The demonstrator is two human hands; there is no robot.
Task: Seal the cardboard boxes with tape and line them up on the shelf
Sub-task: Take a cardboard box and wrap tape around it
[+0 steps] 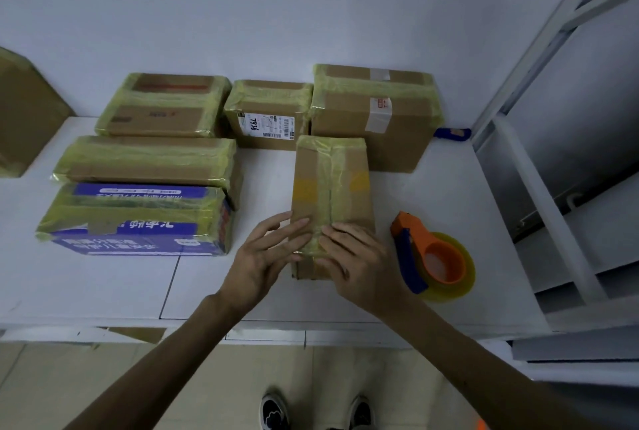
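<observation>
Pressing yellowish tape (332, 166) onto narrow brown cardboard box (307, 166), near end: left hand (266, 253), right hand (359, 263), fingers (297, 224) straight, holding nothing, likely bonding it. Orange-and-blue tape dispenser (428, 249) set aside right.

A parcel storeroom: taped cardboard boxes (373, 118) on a white shelf (103, 284), metal racking (539, 52) alongside.

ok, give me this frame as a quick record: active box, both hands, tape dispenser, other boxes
active box: narrow box, tape strip lengthwise along its top, lying on the white shelf
left hand: left hand, fingers straight, pressing the box's near end
right hand: right hand, fingers flat on the tape at the near end
tape dispenser: tape dispenser, orange and blue, on the shelf right of the box, not gripped
other boxes: five taped ones behind and left, including a blue-printed box and a large box
</observation>
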